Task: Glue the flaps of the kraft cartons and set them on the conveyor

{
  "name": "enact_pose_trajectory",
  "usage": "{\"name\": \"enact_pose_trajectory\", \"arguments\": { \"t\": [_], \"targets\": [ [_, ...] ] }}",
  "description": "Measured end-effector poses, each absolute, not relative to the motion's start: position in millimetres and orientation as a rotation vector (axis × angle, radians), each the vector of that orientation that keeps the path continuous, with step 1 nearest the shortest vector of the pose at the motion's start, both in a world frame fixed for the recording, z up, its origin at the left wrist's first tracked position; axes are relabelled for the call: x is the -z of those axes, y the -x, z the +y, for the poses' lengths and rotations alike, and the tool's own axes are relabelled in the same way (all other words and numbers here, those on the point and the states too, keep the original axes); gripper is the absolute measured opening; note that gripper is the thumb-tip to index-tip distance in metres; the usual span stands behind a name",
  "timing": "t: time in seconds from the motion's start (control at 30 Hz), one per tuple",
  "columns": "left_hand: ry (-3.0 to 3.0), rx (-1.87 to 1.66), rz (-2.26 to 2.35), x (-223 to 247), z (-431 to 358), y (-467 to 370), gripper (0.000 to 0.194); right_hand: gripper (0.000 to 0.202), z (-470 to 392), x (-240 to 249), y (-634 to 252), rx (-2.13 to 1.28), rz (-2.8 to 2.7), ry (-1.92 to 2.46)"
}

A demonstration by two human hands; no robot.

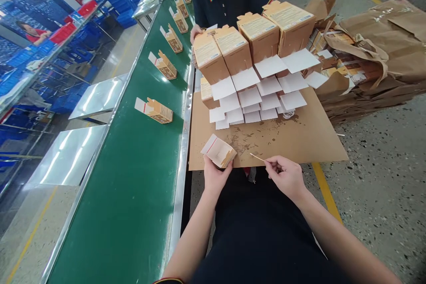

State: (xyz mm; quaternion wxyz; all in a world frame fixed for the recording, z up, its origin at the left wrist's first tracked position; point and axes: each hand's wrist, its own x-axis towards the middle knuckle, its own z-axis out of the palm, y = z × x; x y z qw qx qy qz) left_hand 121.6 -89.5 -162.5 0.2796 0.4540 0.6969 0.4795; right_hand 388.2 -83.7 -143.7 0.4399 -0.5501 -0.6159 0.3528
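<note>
Tan cardboard box (222, 151) in left hand (215, 176), over near edge of brown cardboard sheet (306, 148), close to green belt (133, 199); white flap extended toward upper left. Left grasp: thumb and fingers around lower part of box, fingers partly hidden. Contact between box and sheet: not discernible. Right hand (286, 174): fingers curled, thin pale stick (258, 157) pinched at one end, free tip toward box, apart from it. Beyond: stacked boxes (236, 49), white flaps outward, with co-worker's hand (195, 32) at left end.
</note>
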Motion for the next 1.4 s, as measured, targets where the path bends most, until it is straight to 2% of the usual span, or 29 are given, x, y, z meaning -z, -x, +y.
{"name": "enact_pose_trajectory", "arguments": {
  "t": [0.3,0.4,0.53,0.6,0.67,0.73,0.87,1.0,1.1,1.23,1.4],
  "targets": [
    [-0.877,-1.821,2.116,145.5,-102.5,64.9,0.099,0.042,-72.6,141.0,-402.8,-0.772,-1.498,1.416],
    [-0.754,-1.772,2.170,147.3,-106.7,96.5,0.097,0.047,-63.7,141.4,-398.7,-0.811,-1.528,1.414],
    [-0.696,-1.736,2.238,155.9,-118.1,94.5,0.098,0.051,-57.3,139.0,-396.5,-0.846,-1.533,1.396],
    [-0.716,-1.897,2.358,159.9,-128.1,79.8,0.092,0.050,-58.4,137.4,-401.3,-0.836,-1.517,1.398],
    [-0.773,-2.116,2.392,162.5,-132.4,58.6,0.074,0.049,-61.7,136.5,-408.3,-0.809,-1.489,1.418],
    [-0.894,-2.210,2.241,161.5,-120.2,32.9,0.054,0.049,-65.4,136.2,-414.5,-0.776,-1.460,1.446],
    [-0.874,-1.947,1.782,138.9,-30.3,-17.1,0.039,0.052,-70.0,133.6,-417.7,-0.759,-1.438,1.460],
    [-0.752,-1.500,1.640,99.8,92.1,-49.9,0.046,0.056,-73.7,125.9,-415.8,-0.733,-1.438,1.437],
    [-0.781,-1.209,1.643,81.8,151.6,-69.5,0.049,0.060,-78.2,120.8,-419.0,-0.702,-1.413,1.456],
    [-0.827,-1.058,1.628,80.0,175.2,-86.1,0.039,0.063,-83.6,119.0,-429.6,-0.682,-1.329,1.508],
    [-0.850,-1.149,1.526,81.0,166.0,-70.6,0.045,0.057,-82.8,123.6,-439.5,-0.690,-1.298,1.546]
  ]
}}
